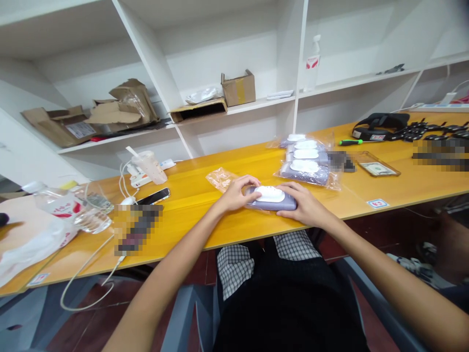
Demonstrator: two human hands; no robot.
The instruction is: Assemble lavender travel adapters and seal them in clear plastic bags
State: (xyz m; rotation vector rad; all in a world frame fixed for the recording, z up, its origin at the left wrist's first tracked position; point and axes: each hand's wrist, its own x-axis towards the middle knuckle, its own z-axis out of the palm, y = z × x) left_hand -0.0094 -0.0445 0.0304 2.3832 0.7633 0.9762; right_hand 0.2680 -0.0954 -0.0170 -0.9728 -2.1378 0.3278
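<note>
A grey-purple, rounded block with a white oval plate [270,194] on top lies on the table near its front edge. My left hand [237,193] is closed on its left end, with the thumb at the white plate. Curled around the right end is my right hand [301,204], thumb below and fingers on top. What kind of thing the block is, I cannot tell. Crinkled clear plastic [221,179] lies just beyond my left hand. Behind my right hand, several similar blocks in clear bags [306,167] sit in a row.
The wooden table [194,220] runs along white shelves holding cardboard boxes [239,89]. On the left are a phone [154,196], a cup [150,167], cables and a water bottle [69,208]. A green-handled screwdriver [351,142], brown tray [377,164] and black headset [379,126] lie right.
</note>
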